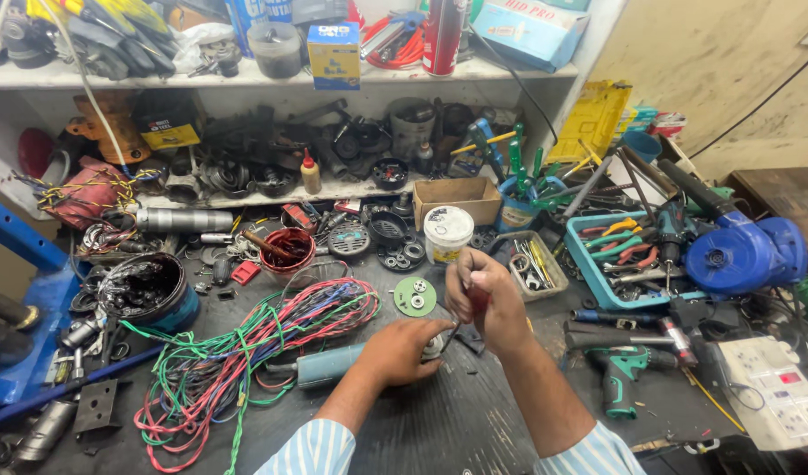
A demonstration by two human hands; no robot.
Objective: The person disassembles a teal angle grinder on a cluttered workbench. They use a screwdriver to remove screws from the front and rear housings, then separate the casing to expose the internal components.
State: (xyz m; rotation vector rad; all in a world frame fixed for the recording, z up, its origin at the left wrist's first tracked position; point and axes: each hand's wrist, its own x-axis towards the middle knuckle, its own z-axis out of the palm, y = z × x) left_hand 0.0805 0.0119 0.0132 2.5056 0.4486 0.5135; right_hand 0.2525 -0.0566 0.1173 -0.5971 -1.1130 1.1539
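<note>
My left hand grips the head of a grey-green angle grinder lying on the dark workbench, body pointing left. My right hand is closed on the red handle of a screwdriver held upright, its tip down at the grinder's head beside my left hand. A green round disc with small metal parts on it lies just beyond my hands. The grinder's head itself is mostly hidden under my fingers.
A tangle of red, green and blue wires lies left of the grinder. A white tub, a red bowl, a blue tool tray, a blue blower, a green drill and a power strip surround. Cluttered shelves stand behind.
</note>
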